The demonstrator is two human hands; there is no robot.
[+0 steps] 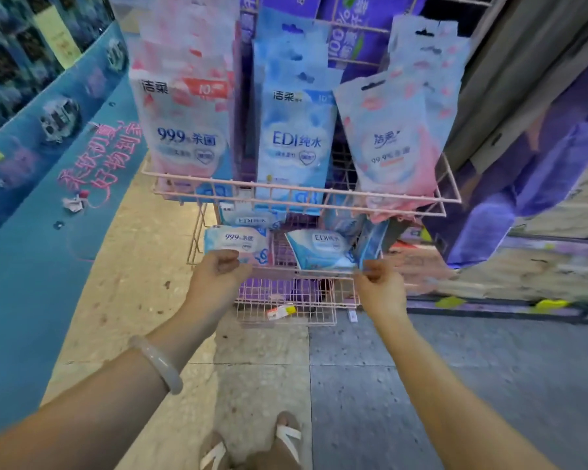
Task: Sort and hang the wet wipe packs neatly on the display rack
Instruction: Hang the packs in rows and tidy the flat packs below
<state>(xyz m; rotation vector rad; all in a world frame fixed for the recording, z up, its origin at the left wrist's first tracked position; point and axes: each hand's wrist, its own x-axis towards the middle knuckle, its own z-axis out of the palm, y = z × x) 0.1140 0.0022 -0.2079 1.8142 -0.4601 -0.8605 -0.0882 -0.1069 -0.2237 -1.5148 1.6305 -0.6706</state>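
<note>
A pink wire display rack [306,193] stands in front of me with wet wipe packs hanging in three columns: pink-and-blue 99.9 packs [187,130] on the left, blue EDI packs [296,137] in the middle, pink packs [392,140] on the right. In the lower tier, my left hand [223,269] grips the bottom edge of a pink-and-blue 99.9 pack [236,239]. My right hand [375,278] pinches the lower edge of a blue pack [372,242] that stands edge-on beside a tilted blue EDI pack [319,247].
A low pink wire basket [286,308] at the rack's foot holds a small yellow-and-white box [280,312]. A teal display counter [48,198] runs along the left. Purple boxes and a stacked shelf [523,198] stand at the right. My sandalled feet [252,446] are on the tiled floor.
</note>
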